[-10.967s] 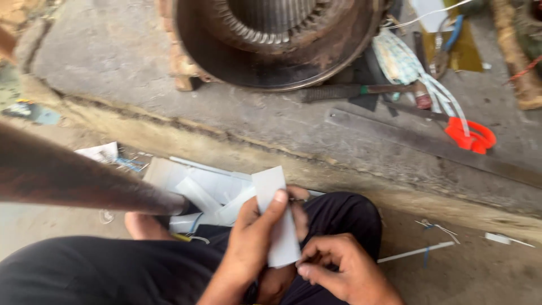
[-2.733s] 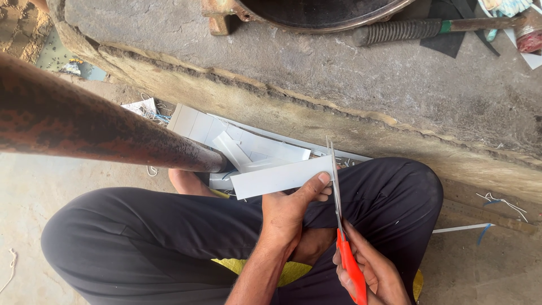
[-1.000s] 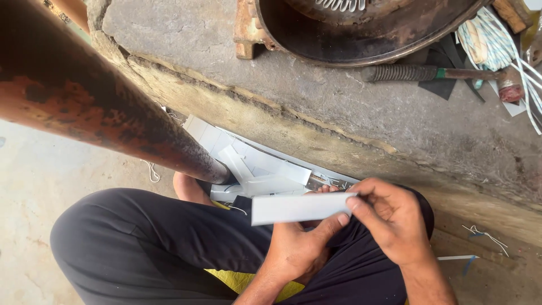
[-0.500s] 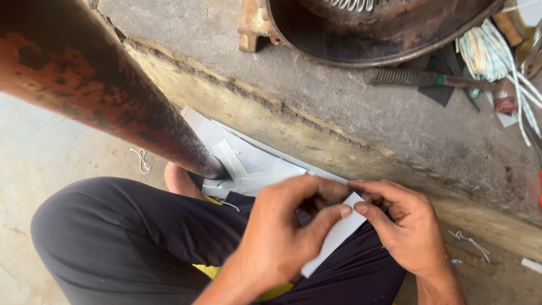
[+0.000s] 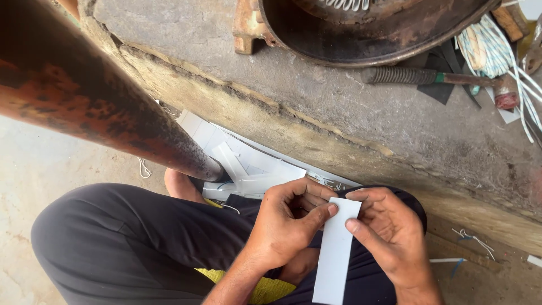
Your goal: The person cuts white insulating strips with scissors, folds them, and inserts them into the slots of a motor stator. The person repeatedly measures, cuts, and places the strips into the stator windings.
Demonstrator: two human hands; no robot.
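The left hand and the right hand both pinched the top of a white strip between thumb and curled fingers. Beyond the fingers lay white scraps, then a hammer.

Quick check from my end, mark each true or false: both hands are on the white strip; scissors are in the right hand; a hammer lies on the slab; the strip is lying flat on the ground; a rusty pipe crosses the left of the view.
1. Both hands hold the white strip. True: left hand and right hand pinch its upper end.
2. Scissors are in the right hand. False: it holds only the strip.
3. A hammer lies on the slab. True.
4. The strip lies flat on the ground. False: it is held above the lap.
5. A rusty pipe crosses the left of the view. True.
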